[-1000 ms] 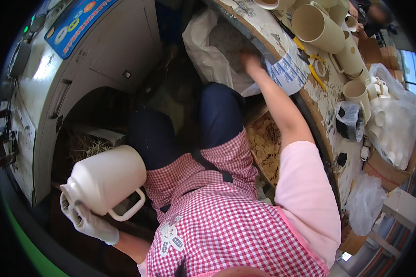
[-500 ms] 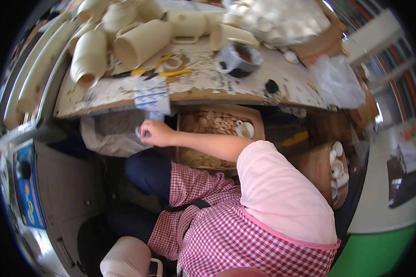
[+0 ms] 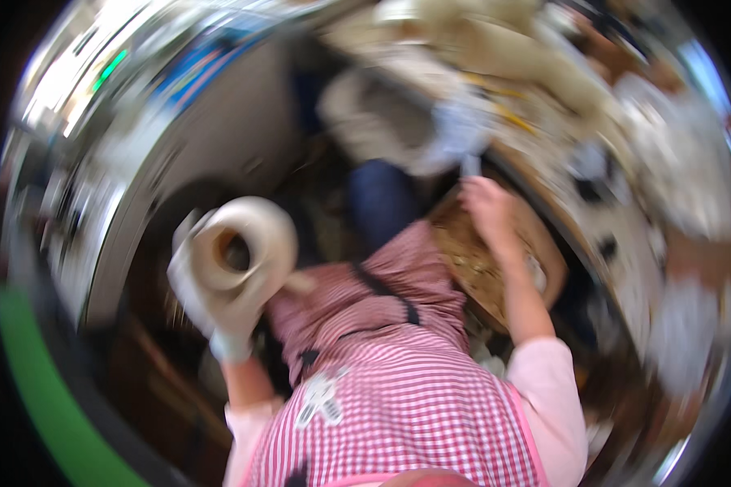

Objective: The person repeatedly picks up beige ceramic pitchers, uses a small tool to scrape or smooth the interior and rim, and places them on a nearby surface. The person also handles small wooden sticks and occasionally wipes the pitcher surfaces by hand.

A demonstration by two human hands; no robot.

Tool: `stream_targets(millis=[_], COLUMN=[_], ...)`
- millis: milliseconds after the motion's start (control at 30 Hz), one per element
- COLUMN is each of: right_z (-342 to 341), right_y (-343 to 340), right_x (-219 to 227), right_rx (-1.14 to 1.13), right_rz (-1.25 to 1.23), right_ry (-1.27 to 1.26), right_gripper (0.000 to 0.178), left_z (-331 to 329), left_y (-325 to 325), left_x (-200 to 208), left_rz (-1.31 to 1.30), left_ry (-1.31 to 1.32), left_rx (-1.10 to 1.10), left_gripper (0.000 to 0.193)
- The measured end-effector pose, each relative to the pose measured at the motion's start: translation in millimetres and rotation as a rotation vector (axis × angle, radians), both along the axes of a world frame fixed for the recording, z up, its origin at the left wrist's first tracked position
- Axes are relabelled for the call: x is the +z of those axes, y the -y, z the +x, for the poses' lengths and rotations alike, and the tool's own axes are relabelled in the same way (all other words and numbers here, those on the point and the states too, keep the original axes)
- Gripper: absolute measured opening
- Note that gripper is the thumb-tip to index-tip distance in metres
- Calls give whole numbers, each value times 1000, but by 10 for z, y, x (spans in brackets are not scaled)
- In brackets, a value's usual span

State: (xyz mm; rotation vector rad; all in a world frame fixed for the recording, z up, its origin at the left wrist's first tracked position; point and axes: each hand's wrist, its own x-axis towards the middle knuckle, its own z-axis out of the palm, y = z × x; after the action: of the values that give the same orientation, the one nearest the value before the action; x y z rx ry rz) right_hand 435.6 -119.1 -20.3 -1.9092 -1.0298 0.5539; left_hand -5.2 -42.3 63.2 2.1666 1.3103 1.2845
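Observation:
My left hand point(image 3: 199, 284), in a white glove, is wrapped round a cream jug point(image 3: 272, 243) with a handle. The jug's round, brownish opening faces up towards me. My bare right hand point(image 3: 489, 209) is over the near-left part of a cardboard box point(image 3: 556, 268) of small tan pieces. Its fingers look curled together, but blur hides what they hold. Just beyond the fingertips is a pale translucent strip point(image 3: 470, 165), below a blue-marked white paper point(image 3: 460, 128) at the bench edge; I cannot tell whether the fingers touch it.
A pale bag-lined container point(image 3: 345, 114) lies left of the paper. On the worn bench point(image 3: 544, 170) are yellow-handled tools point(image 3: 513, 118), a small dark, bag-lined pot point(image 3: 591, 166) and cream jugs point(image 3: 495, 36). A grey cabinet point(image 3: 219, 122) stands on the left.
The view has swung left and is blurred. My gloved left hand, out of sight earlier, now shows round the jug. My right hand has moved from the bag-lined container towards the box.

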Motion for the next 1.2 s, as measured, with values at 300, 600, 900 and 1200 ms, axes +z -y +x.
stream_targets(millis=[300,600,900,1200], right_z=[-1225,-2002,-1944,-1502], right_y=[-370,-599,-707,-761], right_x=[1037,1371,1223,1283], right_rx=[715,1135,1131,1383], right_rz=[226,300,410,37], right_ry=[-847,202,565,258], right_gripper=[51,29,26,35], left_z=[300,431,535,756], left_y=[247,228,115,1], left_x=[102,47,11,70], left_rz=[195,97,79,132], left_ry=[-17,-98,-67,-248], left_rx=[-8,-85,-138,-236], left_gripper=[106,106,101,84])
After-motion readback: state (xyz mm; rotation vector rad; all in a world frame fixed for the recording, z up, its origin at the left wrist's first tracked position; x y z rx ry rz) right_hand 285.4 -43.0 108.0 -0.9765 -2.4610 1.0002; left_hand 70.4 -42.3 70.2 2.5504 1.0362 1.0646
